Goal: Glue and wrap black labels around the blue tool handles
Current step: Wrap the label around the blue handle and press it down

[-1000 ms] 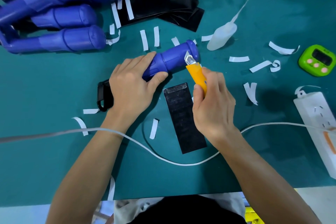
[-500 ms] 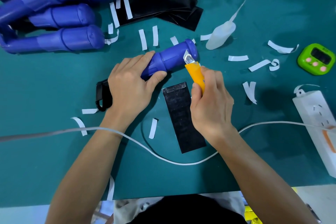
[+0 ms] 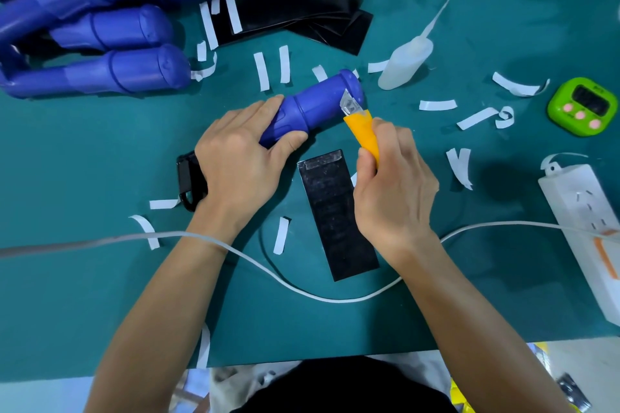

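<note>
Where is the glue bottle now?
In the head view, the glue bottle lies on its side, upper right of centre, just beyond the rounded end of the blue handle.

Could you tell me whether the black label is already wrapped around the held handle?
No, the label lies flat on the mat, below the handle the left hand grips.

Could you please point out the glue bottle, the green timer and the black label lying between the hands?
glue bottle (image 3: 405,61), head view, middle of its translucent body
green timer (image 3: 585,107), head view, front face below the display
black label (image 3: 335,214), head view, bare middle of the strip
</note>
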